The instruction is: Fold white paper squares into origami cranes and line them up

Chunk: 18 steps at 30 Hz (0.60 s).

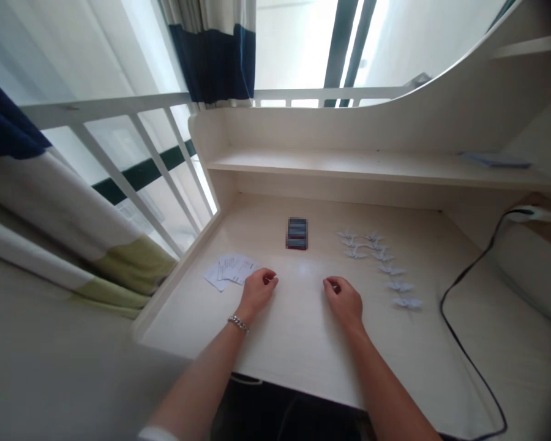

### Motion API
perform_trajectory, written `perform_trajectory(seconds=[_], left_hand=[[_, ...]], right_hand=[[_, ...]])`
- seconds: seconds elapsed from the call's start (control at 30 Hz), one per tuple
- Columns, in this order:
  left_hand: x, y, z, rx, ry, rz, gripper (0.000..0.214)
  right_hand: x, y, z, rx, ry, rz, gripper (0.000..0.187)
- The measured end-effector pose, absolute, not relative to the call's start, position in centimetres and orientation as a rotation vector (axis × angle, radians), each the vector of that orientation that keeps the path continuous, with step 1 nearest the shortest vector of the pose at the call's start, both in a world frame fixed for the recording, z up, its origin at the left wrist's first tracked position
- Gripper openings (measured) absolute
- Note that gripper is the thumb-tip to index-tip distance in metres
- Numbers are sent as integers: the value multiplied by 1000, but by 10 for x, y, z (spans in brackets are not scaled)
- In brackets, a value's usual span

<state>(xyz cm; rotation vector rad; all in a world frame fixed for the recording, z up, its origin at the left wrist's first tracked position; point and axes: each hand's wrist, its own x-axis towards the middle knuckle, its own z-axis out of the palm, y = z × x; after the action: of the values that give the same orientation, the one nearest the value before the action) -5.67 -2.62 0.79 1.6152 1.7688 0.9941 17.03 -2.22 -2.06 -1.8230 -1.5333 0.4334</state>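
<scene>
Forearms (206, 370) are held over the desk (298, 349), left hand (257, 292) and right hand (346, 304) curled; whether anything is pinched cannot be told. Slips (234, 268) are spread beside the left grip, folded papers (407, 302) right of the right; light handling is probably best used.

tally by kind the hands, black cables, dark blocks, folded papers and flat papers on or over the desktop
Left hand and right hand: 2
Black cable: 1
Dark block: 1
Folded papers: at least 8, some crowded
Flat papers: at least 3, overlapping
Total: at least 15
</scene>
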Motion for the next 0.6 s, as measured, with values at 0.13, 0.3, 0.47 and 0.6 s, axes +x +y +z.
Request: perform_trajectory(seconds=[0.13, 0.3, 0.47, 0.6], left_hand=[[-111, -24, 16, 1564, 2136, 900, 32], [-146, -14, 15, 1458, 2425, 655, 52], [-147, -3, 12, 1389, 2483, 500, 53], [-148, 4, 17, 1356, 2448, 514, 48]], right_hand=[[169, -24, -19, -1876, -1527, 457, 28], [172, -22, -19, -1875, -1531, 482, 30], [172, -22, -20, -1862, -1543, 513, 29], [174, -21, -20, -1843, -1553, 534, 29]])
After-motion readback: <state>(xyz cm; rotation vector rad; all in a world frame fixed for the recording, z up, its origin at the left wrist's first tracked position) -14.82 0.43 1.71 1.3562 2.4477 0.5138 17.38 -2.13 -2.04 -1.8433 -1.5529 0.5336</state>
